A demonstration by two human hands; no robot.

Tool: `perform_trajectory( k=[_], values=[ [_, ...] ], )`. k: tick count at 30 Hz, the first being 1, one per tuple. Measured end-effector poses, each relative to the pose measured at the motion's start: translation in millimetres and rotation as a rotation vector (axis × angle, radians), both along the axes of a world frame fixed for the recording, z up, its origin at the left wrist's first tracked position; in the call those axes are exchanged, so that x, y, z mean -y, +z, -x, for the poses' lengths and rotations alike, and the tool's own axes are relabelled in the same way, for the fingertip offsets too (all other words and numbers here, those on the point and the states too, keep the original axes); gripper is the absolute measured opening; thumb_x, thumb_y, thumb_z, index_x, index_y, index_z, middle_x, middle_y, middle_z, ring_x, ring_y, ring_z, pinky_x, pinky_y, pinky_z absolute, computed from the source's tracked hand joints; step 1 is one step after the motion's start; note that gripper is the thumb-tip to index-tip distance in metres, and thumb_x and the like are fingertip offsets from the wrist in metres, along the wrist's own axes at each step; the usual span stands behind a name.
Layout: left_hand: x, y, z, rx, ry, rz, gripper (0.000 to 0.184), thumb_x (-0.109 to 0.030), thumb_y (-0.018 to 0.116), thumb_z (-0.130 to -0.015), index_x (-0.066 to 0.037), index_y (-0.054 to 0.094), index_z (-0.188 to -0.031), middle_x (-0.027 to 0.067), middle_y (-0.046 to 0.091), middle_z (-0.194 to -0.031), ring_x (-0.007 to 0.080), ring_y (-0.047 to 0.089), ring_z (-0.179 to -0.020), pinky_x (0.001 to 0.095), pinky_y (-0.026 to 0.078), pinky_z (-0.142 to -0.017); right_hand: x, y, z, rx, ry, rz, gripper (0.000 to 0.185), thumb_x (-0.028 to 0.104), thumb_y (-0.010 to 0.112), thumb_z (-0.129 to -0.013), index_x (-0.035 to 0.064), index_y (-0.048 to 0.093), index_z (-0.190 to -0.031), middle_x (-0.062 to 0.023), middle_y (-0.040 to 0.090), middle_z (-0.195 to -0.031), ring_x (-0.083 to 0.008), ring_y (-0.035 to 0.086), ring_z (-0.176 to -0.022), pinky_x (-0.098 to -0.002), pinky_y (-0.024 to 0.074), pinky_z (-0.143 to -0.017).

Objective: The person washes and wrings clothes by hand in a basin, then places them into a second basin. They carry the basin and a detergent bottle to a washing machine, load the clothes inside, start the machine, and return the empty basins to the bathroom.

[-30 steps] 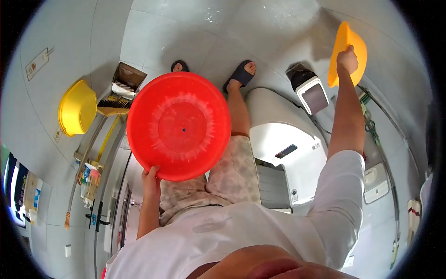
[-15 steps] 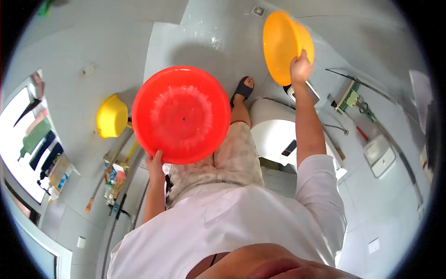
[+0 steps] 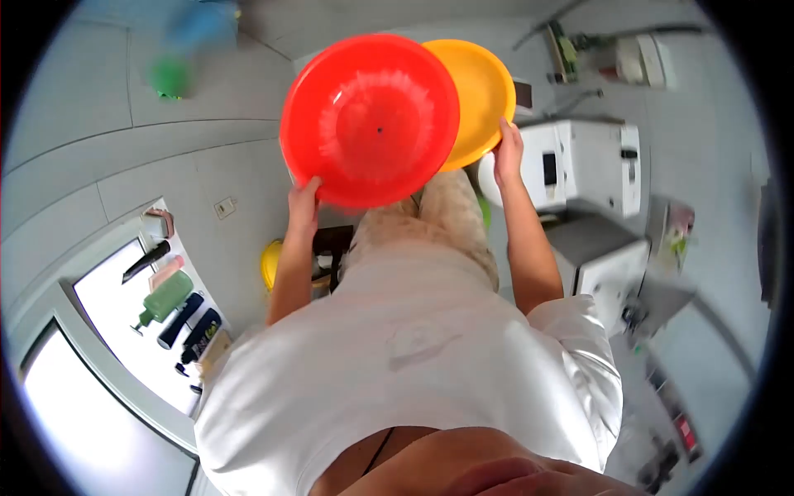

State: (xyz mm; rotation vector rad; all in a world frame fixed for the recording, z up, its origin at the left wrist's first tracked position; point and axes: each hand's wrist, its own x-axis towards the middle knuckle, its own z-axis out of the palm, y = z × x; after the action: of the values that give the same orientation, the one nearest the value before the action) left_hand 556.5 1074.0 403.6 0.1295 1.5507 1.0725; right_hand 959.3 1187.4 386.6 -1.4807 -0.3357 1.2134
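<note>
My left hand [image 3: 304,207] grips the lower left rim of a red basin [image 3: 380,130], its thumb over the edge. The basin's inside faces me and shows a pale worn ring and a small dark dot at its centre. In my right hand [image 3: 509,155] is the lower right rim of an orange basin [image 3: 482,99]. The red basin overlaps the orange one and hides its left part. Whether the two basins touch, I cannot tell. Both are held up in front of my body.
Several bottles, one a green pump bottle [image 3: 169,296], stand on the windowsill at the left. A yellow basin [image 3: 270,264] is partly hidden beyond my left forearm. On the right are a white toilet [image 3: 533,178] and a white cabinet [image 3: 614,277] with a dark top.
The orange basin has come from the far right to behind the red basin's right side. The red basin sits higher in view. My view has turned, showing more of the windowsill.
</note>
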Motion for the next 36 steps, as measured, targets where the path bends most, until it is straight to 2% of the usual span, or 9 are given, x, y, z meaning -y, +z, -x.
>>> perform_trajectory(
  k=[2,10,17,18,20,23,30,34,36],
  values=[
    [-6,11,0,-0.099,-0.220,-0.060,0.016,-0.014,0.069,-0.088,-0.009,0.068,-0.104,-0.0024,0.069,-0.090,0.0050,0.060,-0.073,0.0213,0.044,-0.060,56,14,-3,-0.170,0.044,-0.053,0.030,0.035,0.051,-0.106,0.0102,0.060,-0.090,0.0028,0.055,-0.071,-0.0076,0.048,-0.056,-0.0238,0.0385,-0.052],
    [-19,55,-82,-0.231,-0.588,-0.149,0.025,-0.017,0.070,-0.087,-0.003,0.068,-0.108,0.0035,0.070,-0.098,0.0117,0.062,-0.080,0.0280,0.050,-0.078,197,78,-16,-0.362,-0.220,-0.143,0.032,0.042,0.046,-0.107,0.0145,0.061,-0.103,0.0053,0.062,-0.075,-0.0035,0.049,-0.055,-0.0205,0.0364,-0.050],
    [25,-1,-129,-0.935,-0.875,-0.326,0.052,-0.025,0.076,-0.083,-0.003,0.059,-0.127,0.0133,0.055,-0.134,0.0184,0.062,-0.099,0.0336,0.051,-0.087,299,59,-54,-0.392,-0.286,-0.145,0.028,0.032,0.060,-0.102,0.0085,0.061,-0.116,0.0005,0.068,-0.107,-0.0061,0.063,-0.093,-0.0239,0.0490,-0.081],
    [35,4,-140,-0.938,-0.898,-0.328,0.052,-0.025,0.076,-0.083,-0.003,0.059,-0.127,0.0133,0.055,-0.134,0.0184,0.062,-0.099,0.0336,0.051,-0.087,312,53,-61,-0.418,-0.288,-0.138,0.028,0.032,0.061,-0.102,0.0080,0.061,-0.117,-0.0004,0.068,-0.111,-0.0070,0.063,-0.099,-0.0250,0.0491,-0.086],
    [53,16,-164,-0.278,-0.774,-0.040,0.051,-0.027,0.079,-0.084,-0.007,0.060,-0.126,0.0078,0.065,-0.117,0.0188,0.062,-0.094,0.0344,0.052,-0.084,339,44,-76,-0.443,-0.310,-0.138,0.029,0.032,0.062,-0.101,0.0082,0.061,-0.117,0.0001,0.068,-0.108,-0.0071,0.064,-0.097,-0.0247,0.0498,-0.085],
    [72,12,-194,0.015,-0.736,0.170,0.046,-0.031,0.079,-0.086,-0.010,0.062,-0.123,0.0050,0.067,-0.114,0.0182,0.064,-0.097,0.0333,0.052,-0.084,385,4,-117,-0.554,-0.298,-0.093,0.029,0.029,0.065,-0.100,0.0077,0.060,-0.118,0.0002,0.068,-0.105,-0.0083,0.064,-0.098,-0.0264,0.0504,-0.087],
    [196,-38,-325,-0.096,-0.706,0.019,0.038,-0.017,0.083,-0.084,-0.005,0.057,-0.110,0.0088,0.069,-0.100,0.0170,0.068,-0.085,0.0316,0.057,-0.072,505,-37,-216,-0.494,-0.273,0.061,0.042,0.018,0.071,-0.094,0.0050,0.055,-0.131,-0.0064,0.063,-0.126,-0.0177,0.062,-0.115,-0.0316,0.0506,-0.098],
    [268,-116,-393,-0.061,-0.839,0.050,0.059,-0.013,0.088,-0.077,0.001,0.050,-0.120,0.0125,0.068,-0.107,0.0195,0.070,-0.086,0.0334,0.060,-0.075,595,-107,-289,-0.563,-0.214,0.236,0.045,0.021,0.069,-0.094,0.0052,0.053,-0.134,-0.0068,0.063,-0.129,-0.0191,0.062,-0.117,-0.0343,0.0496,-0.102],
    [305,-152,-429,-0.156,-0.821,0.155,0.068,-0.013,0.092,-0.072,0.002,0.049,-0.123,0.0135,0.067,-0.110,0.0206,0.069,-0.089,0.0335,0.060,-0.078,634,-118,-310,-0.500,-0.251,0.678,0.044,0.024,0.065,-0.097,0.0075,0.053,-0.136,-0.0066,0.062,-0.132,-0.0202,0.062,-0.118,-0.0361,0.0508,-0.101]
  ],
)
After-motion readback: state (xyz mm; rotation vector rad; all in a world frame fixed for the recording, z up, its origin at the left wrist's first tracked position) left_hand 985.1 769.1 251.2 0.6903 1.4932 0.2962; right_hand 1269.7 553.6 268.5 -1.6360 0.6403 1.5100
